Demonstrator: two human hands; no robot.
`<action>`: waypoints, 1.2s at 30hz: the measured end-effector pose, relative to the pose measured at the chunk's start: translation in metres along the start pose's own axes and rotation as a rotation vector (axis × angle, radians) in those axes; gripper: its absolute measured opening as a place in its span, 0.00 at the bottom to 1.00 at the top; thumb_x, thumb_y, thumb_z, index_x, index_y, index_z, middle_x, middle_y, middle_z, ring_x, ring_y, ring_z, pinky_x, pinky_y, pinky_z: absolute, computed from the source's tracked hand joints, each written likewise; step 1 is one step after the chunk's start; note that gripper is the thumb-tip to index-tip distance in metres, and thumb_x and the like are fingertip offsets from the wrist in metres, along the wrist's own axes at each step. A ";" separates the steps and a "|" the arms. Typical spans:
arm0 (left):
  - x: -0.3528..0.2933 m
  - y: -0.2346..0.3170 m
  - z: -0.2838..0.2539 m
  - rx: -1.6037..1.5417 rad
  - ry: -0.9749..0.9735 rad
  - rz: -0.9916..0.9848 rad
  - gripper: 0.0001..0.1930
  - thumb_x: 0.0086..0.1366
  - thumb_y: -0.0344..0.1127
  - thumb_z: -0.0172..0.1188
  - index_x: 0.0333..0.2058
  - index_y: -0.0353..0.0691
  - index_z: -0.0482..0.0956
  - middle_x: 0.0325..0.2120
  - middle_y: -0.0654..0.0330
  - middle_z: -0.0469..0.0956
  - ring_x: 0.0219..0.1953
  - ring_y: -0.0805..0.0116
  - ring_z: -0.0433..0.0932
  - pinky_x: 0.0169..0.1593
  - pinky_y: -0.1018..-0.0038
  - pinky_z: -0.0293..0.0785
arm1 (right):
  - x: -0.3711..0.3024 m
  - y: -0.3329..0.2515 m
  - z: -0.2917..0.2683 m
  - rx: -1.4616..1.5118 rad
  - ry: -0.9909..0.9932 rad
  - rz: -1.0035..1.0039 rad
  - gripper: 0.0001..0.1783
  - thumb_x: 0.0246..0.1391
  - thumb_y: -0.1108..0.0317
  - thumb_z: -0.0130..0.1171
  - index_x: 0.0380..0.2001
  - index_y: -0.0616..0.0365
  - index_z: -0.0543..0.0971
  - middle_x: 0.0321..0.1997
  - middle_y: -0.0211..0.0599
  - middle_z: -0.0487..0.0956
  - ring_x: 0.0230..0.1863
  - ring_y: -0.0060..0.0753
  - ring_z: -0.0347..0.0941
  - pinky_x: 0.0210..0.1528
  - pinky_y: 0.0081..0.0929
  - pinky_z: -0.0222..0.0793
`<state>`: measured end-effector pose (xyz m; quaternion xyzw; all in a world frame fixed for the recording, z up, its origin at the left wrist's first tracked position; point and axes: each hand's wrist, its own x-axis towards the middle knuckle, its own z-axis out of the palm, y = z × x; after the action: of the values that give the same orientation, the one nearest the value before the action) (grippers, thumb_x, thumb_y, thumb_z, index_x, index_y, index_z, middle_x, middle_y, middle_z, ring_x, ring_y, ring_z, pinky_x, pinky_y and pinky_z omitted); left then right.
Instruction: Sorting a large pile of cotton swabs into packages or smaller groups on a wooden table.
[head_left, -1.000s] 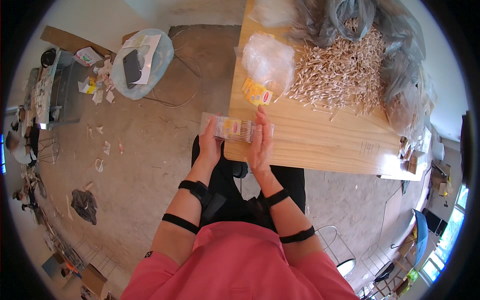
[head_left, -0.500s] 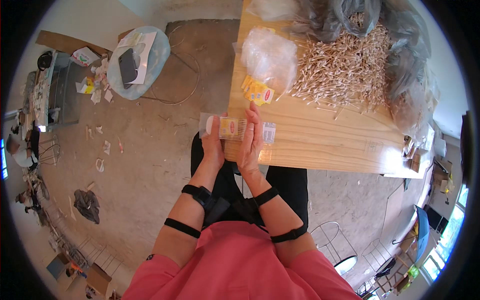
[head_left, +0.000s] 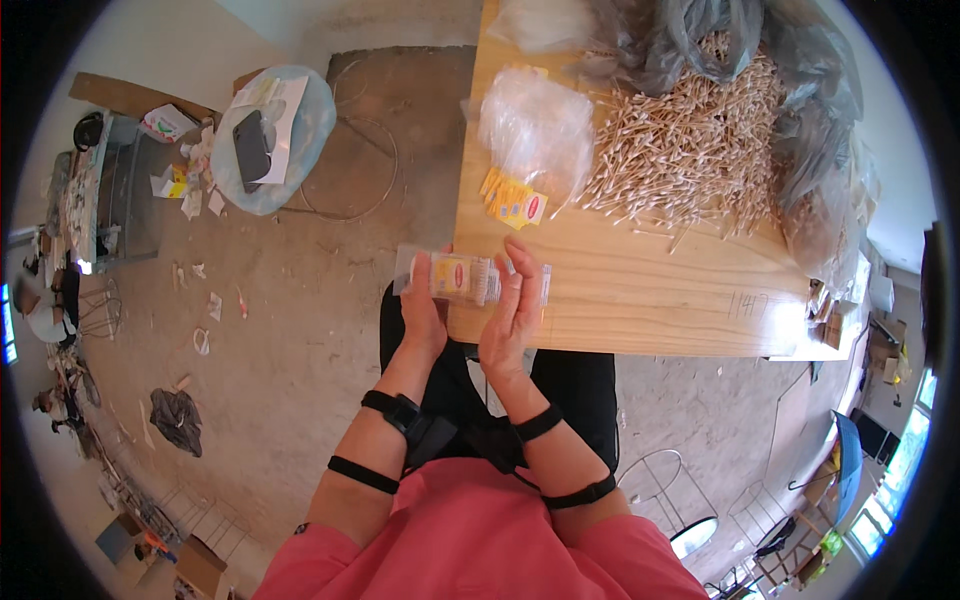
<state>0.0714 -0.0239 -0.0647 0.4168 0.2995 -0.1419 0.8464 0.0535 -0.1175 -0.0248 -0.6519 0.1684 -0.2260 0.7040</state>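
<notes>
We've got the left hand (head_left: 424, 312) gripping the left end of a clear swab packet (head_left: 480, 281), over the table's (head_left: 630, 290) left edge. Right hand (head_left: 510, 315), fingers loosely extended, crosses the packet's right part; contact unclear. Yellow label (head_left: 451, 274), red oval; dark handwriting (head_left: 747, 305) on the table.

There's a handwritten number (head_left: 747, 305) on your wooden table (head_left: 630, 295)! Red oval logos (head_left: 533, 208), too small to read, mark the yellow cards (head_left: 508, 198) and your clear pack (head_left: 480, 281).
</notes>
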 end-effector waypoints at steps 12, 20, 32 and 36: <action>-0.007 0.004 0.006 0.086 -0.016 0.028 0.29 0.73 0.52 0.44 0.57 0.29 0.69 0.49 0.56 0.75 0.49 0.68 0.76 0.55 0.71 0.70 | 0.007 -0.008 -0.016 0.095 -0.076 0.549 0.14 0.70 0.64 0.42 0.36 0.62 0.72 0.26 0.33 0.74 0.28 0.27 0.76 0.41 0.26 0.76; -0.002 0.005 -0.002 0.074 -0.015 0.021 0.29 0.73 0.53 0.43 0.58 0.32 0.68 0.52 0.57 0.74 0.53 0.68 0.73 0.59 0.70 0.66 | -0.001 -0.006 -0.016 -0.094 -0.042 0.091 0.13 0.69 0.70 0.38 0.47 0.63 0.72 0.53 0.41 0.73 0.57 0.36 0.68 0.62 0.31 0.60; 0.001 0.001 -0.006 0.021 -0.004 -0.013 0.30 0.73 0.56 0.43 0.58 0.35 0.70 0.51 0.58 0.74 0.52 0.69 0.73 0.58 0.71 0.67 | -0.003 0.021 0.013 0.147 -0.082 -0.005 0.18 0.69 0.71 0.35 0.57 0.62 0.67 0.72 0.48 0.55 0.73 0.43 0.49 0.72 0.36 0.43; 0.000 0.000 -0.007 0.020 -0.010 -0.029 0.31 0.72 0.57 0.43 0.59 0.35 0.69 0.52 0.58 0.74 0.52 0.68 0.74 0.58 0.70 0.68 | -0.006 0.024 0.012 0.112 -0.077 0.037 0.18 0.67 0.71 0.36 0.56 0.62 0.68 0.72 0.49 0.56 0.73 0.45 0.50 0.72 0.37 0.44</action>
<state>0.0687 -0.0184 -0.0673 0.4201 0.2997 -0.1592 0.8416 0.0576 -0.1031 -0.0481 -0.6163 0.1401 -0.1968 0.7495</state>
